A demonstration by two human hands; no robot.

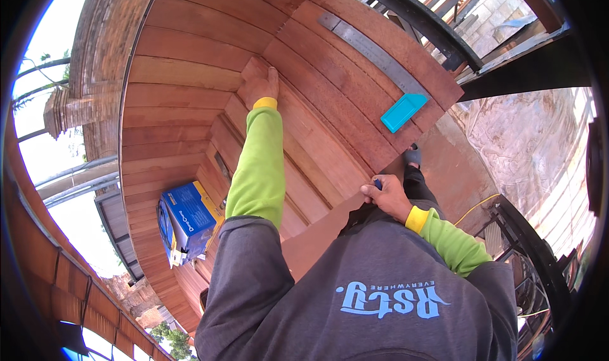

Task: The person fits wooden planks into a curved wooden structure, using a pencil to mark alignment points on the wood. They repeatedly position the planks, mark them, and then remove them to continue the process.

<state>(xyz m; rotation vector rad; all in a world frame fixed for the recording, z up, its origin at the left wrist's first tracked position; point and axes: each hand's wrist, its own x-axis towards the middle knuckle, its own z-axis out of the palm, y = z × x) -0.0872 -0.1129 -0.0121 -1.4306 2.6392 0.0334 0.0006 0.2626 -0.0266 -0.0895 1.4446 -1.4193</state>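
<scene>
My left hand [259, 86] is stretched far out over the boards, its thumb apart. It looks closed around the far end of a long reddish wooden board [311, 126], though its fingers blend into the wood. Near my body, my right hand [391, 199] pinches a small blue pen [379, 184]; only its blue end shows. To the right of the boards' middle lies a try square, with a teal handle [404, 112] and a long metal blade [374, 53].
A blue and yellow box [190, 218] stands on the planks at the left. Stacked timber [101, 75] rises beyond the left edge. Dark metal framework [419, 15] is at the upper right, and crumpled plastic sheeting [526, 145] covers ground at the right. A yellow cable [479, 207] runs nearby.
</scene>
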